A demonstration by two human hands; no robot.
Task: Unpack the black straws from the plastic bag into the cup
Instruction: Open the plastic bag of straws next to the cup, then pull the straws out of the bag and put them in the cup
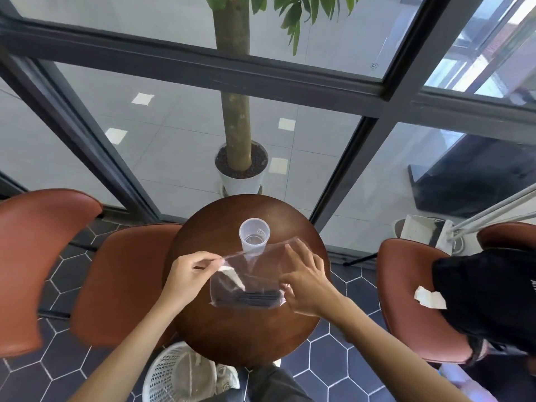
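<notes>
A clear plastic bag (258, 274) is held upright above the round wooden table (246, 329), with a bundle of black straws (249, 298) lying along its bottom. My left hand (188, 274) pinches the bag's top left corner. My right hand (304, 280) grips the bag's right side, fingers spread over the top right edge. Just behind the bag, an empty clear plastic cup (254, 236) stands upright on the table; the bag partly covers its base.
Brown leather chairs stand to the left (121, 285) and right (412, 300); the right one carries a black bag (487, 300). A white mesh bin (179, 372) sits on the floor below the table. Behind the table, by the window, stands a potted tree (240, 169).
</notes>
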